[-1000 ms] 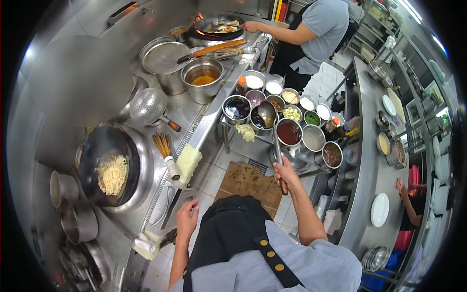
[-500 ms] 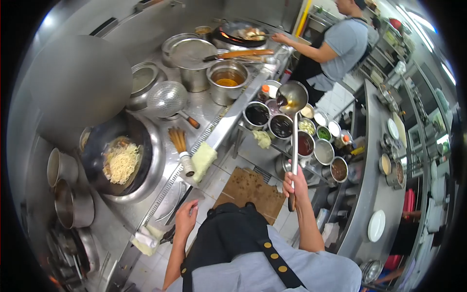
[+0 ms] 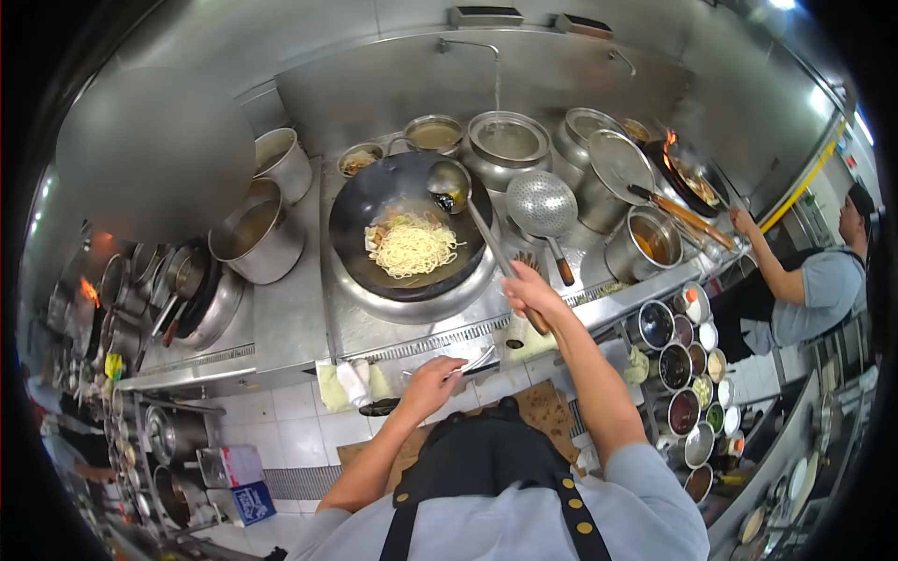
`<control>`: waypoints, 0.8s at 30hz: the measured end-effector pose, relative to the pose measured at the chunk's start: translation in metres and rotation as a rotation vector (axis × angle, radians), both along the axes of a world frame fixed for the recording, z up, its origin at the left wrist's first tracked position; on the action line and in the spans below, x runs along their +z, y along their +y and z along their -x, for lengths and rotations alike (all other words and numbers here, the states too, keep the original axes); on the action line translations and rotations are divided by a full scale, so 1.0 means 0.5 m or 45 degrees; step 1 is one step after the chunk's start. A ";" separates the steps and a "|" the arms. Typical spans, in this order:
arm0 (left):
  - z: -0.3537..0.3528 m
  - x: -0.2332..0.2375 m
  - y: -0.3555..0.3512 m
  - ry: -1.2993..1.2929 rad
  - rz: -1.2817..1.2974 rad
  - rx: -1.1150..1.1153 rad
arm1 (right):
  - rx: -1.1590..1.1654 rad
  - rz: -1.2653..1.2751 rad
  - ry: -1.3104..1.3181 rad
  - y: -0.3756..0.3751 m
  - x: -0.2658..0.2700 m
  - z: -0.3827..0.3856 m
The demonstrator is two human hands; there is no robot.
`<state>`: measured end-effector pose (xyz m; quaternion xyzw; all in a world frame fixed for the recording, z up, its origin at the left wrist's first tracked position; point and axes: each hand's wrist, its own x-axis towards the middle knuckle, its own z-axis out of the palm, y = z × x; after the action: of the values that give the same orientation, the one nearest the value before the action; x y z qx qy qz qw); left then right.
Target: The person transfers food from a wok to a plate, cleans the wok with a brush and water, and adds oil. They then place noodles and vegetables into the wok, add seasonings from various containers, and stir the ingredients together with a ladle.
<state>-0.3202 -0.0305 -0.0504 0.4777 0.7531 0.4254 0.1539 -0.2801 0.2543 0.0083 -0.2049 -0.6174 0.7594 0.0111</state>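
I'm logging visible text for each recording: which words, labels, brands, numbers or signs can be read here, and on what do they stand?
None can be read.
Blue rectangular box with white print, lower left of the picture: its markings are too small and blurred to make out.

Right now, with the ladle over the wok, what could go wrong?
Dark liquid in the ladle held by the right hand could land unevenly on the noodles if it tips abruptly.
Neither hand steadies the wok, so a bump might shift it.
The skimmer lies close by; a rightward swing could knock it.
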 end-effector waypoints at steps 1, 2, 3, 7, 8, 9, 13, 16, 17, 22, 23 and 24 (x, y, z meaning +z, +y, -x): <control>0.007 0.007 -0.012 -0.014 -0.005 0.103 | 0.025 -0.007 0.004 0.022 -0.031 0.057; 0.011 0.003 -0.028 0.013 -0.037 0.188 | 0.039 -0.134 -0.093 0.039 -0.064 0.108; 0.010 0.005 -0.048 0.017 -0.038 0.215 | 0.051 -0.260 -0.188 0.046 -0.082 0.142; -0.002 -0.044 -0.126 -0.109 -0.032 0.561 | 0.213 -0.129 -0.208 0.051 -0.095 0.181; -0.006 -0.056 -0.141 -0.129 -0.061 0.646 | 0.297 0.010 -0.175 0.063 -0.086 0.168; -0.009 -0.068 -0.154 -0.135 -0.058 0.664 | 0.382 0.148 -0.143 0.077 -0.076 0.159; -0.026 -0.084 -0.164 -0.219 0.045 0.751 | 0.254 -0.069 -0.058 0.097 -0.084 0.174; -0.034 -0.088 -0.132 -0.191 0.005 0.727 | 0.204 -0.366 -0.114 0.111 -0.117 0.251; -0.035 -0.085 -0.118 -0.180 0.004 0.688 | 0.187 -0.450 -0.138 0.109 -0.120 0.265; -0.048 -0.059 -0.080 -0.192 0.067 0.635 | 0.564 -0.145 -0.132 0.124 -0.091 0.253; -0.049 -0.058 -0.082 -0.134 0.051 0.636 | 0.567 -0.146 -0.140 0.133 -0.084 0.230; -0.049 -0.060 -0.084 -0.077 0.028 0.643 | 0.497 -0.041 -0.125 0.138 -0.077 0.198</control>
<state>-0.2959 -0.0723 -0.0803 0.2597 0.8482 0.4562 0.0706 -0.3791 0.3232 -0.0304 -0.1180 -0.6573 0.7263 -0.1631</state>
